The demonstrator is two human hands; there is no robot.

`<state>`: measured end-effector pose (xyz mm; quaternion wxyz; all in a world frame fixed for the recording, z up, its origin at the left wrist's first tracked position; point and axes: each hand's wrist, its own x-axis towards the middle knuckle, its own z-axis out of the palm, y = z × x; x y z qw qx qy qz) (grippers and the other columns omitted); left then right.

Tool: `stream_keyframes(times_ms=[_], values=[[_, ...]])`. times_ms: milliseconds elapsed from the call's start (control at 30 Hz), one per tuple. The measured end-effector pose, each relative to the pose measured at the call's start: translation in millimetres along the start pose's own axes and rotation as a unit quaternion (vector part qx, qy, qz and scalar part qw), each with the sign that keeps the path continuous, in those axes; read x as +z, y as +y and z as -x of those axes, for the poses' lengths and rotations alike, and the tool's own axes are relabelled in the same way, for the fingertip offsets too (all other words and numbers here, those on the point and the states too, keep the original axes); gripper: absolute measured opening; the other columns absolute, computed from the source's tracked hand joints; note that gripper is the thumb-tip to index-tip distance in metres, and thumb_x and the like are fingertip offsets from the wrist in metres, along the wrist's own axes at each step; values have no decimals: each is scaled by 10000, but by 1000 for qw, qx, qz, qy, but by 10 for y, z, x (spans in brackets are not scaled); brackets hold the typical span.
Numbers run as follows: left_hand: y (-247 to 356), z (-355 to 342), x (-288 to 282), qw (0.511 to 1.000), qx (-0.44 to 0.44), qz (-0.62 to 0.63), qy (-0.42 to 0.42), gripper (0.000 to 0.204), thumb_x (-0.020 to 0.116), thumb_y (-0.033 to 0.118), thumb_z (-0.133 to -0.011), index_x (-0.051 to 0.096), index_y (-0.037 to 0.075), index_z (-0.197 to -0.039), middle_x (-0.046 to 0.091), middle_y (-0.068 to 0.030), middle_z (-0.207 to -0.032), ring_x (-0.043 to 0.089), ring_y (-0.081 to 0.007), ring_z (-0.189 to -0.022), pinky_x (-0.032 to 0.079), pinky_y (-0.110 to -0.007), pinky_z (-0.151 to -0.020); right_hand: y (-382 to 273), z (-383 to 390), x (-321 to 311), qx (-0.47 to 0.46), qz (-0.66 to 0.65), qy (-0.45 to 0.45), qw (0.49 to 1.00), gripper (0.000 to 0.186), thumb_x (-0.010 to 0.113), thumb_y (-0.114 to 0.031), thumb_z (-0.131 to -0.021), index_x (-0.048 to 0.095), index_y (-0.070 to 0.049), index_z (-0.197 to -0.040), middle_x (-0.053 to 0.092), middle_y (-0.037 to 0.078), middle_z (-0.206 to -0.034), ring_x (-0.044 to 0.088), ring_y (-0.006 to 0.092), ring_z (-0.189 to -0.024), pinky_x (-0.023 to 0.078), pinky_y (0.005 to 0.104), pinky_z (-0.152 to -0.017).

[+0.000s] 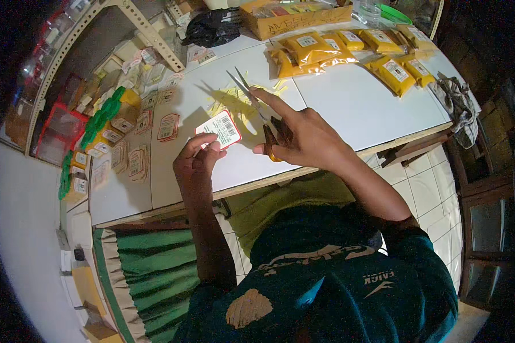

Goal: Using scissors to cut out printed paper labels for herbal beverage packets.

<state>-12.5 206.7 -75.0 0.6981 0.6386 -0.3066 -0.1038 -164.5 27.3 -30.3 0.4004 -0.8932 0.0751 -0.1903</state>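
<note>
My left hand [197,163] pinches a white label [220,130] with a red border and a barcode, above the table's near part. In my right hand [309,134] is a pair of scissors [257,106], its brown handle round my fingers and its blades apart, pointing up and away to the left. The blades are clear of the label. Beneath them lies a scatter of thin pale-yellow paper strips [234,102]. Left of the label, similar red-edged labels [167,127] lie in small stacks on the white tabletop [177,171].
Yellow-filled plastic packets [309,48] lie at the back right, before a cardboard box [300,20]. A black plastic bag [212,27] sits beside it. Green-lidded jars [111,108] line the left edge near a metal shelf post [149,34]. A crumpled cloth [455,103] rests at the right edge.
</note>
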Motion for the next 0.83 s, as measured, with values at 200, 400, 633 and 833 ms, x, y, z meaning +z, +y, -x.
stream_keyframes(times_ms=[200, 400, 633, 833], values=[[50, 13, 42, 1000, -10, -27, 6, 133, 637, 35, -853, 648, -20, -975, 642, -118, -991, 651, -195, -862, 576, -324, -745, 96, -1, 37, -42, 0, 26, 999, 851, 750, -315, -785, 277, -210, -1485, 637, 98, -639, 619, 240, -518, 496, 336, -557], [34, 18, 20, 1000, -15, -12, -1, 129, 643, 44, -853, 651, -20, -963, 644, -119, -978, 653, -196, -853, 573, -321, -743, 85, -12, 46, -40, 2, 19, 999, 864, 758, -327, -777, 278, -218, -1488, 656, 108, -665, 631, 230, -528, 510, 330, -571], [42, 20, 31, 999, -17, -28, -3, 128, 645, 39, -852, 651, -16, -967, 643, -115, -979, 652, -188, -841, 569, -310, -742, 89, -19, 31, -53, 31, 33, 998, 858, 759, -306, -770, 293, -218, -1485, 651, 145, -657, 639, 266, -542, 520, 340, -596], [30, 27, 30, 1000, -9, -24, -13, 119, 631, 28, -859, 651, -10, -971, 644, -115, -995, 654, -191, -861, 571, -313, -741, 119, -28, 32, -66, 52, 34, 996, 870, 761, -306, -766, 285, -204, -1488, 658, 169, -684, 643, 280, -554, 523, 350, -616]])
